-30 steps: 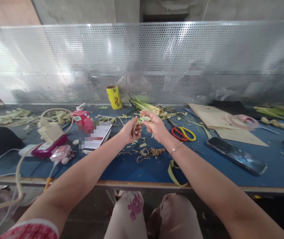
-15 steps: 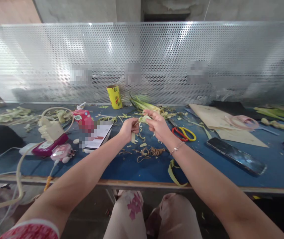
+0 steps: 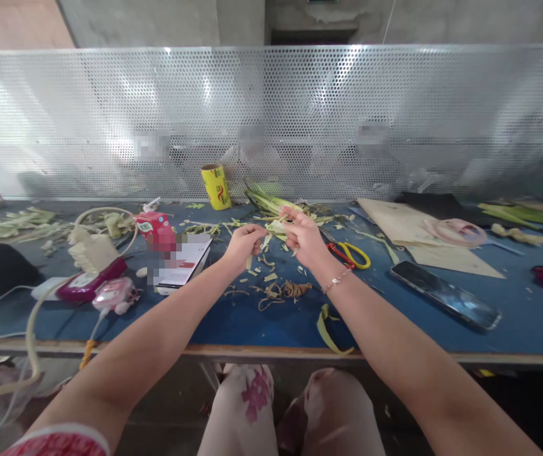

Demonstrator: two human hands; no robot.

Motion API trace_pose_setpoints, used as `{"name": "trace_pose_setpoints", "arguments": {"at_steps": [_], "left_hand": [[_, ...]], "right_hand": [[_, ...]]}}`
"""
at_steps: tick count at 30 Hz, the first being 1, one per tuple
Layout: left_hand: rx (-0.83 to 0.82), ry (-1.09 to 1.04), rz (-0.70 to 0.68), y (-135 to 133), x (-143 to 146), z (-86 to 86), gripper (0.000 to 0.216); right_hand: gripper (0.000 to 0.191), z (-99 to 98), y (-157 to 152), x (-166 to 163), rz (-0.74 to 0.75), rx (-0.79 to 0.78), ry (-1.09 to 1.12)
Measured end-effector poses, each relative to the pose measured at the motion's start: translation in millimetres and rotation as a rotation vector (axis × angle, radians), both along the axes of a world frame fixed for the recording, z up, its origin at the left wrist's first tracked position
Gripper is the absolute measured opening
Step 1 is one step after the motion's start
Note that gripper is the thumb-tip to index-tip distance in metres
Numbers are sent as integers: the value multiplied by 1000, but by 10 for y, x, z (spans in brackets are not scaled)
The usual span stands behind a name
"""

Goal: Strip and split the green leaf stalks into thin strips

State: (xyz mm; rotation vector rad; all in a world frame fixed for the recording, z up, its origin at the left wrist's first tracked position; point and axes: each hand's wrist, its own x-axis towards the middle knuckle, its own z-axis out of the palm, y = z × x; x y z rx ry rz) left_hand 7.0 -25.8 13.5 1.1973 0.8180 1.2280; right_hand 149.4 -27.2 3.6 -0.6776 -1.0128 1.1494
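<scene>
Above the middle of the blue table, my right hand (image 3: pixel 305 237) is closed on a pale green piece of leaf (image 3: pixel 277 227), which sticks out to the left from its fingers. My left hand (image 3: pixel 246 246) is pinched just left of that leaf, its fingertips at the leaf's lower left end. A thin pale strip (image 3: pixel 249 261) shows just under the left fingers; whether they hold it is hard to tell. Below both hands lie small leaf scraps (image 3: pixel 271 277) and a tangle of brown twine (image 3: pixel 296 289). Scissors with red and yellow handles (image 3: pixel 357 255) lie right of my right hand.
A yellow roll (image 3: pixel 215 187) stands near the perforated metal screen (image 3: pixel 180 95). Green leaves (image 3: pixel 268 199) lie behind my hands. To the left are a pink carton (image 3: pixel 156 229), a lit phone (image 3: pixel 186 259) and cables; a dark phone (image 3: pixel 445 294) and card sheets (image 3: pixel 395 228) lie right.
My two hands stay close together, with small finger movements. More of the pale green leaf now shows between them. The whole view has shifted slightly.
</scene>
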Motion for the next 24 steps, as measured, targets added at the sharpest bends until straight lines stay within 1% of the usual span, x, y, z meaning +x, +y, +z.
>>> {"name": "trace_pose_setpoints", "arguments": {"at_steps": [8, 11, 13, 14, 16, 18, 21, 24], "left_hand": [[-23, 7, 0, -8, 1, -4, 11], [-46, -23, -36, 12, 3, -20, 10], [-109, -69, -61, 31, 6, -20, 7], [-161, -91, -71, 39, 7, -15, 9], [-280, -124, -94, 45, 9, 1, 21], [-365, -146, -136, 39, 11, 20, 30], [-432, -173, -200, 20, 16, 36, 36], [-470, -214, -185, 23, 21, 31, 34]], "right_hand": [[42, 36, 4, 34, -11, -20, 39], [44, 25, 23, 54, -12, -13, 13], [44, 13, 35, 65, -15, 2, -10], [43, 8, 38, 68, -15, 9, -17], [43, 1, 35, 68, 7, 20, -26], [41, -2, 19, 58, 56, 30, -29], [38, -6, -16, 33, 154, 50, -36], [38, -10, -50, 15, 230, 76, -76]]}}
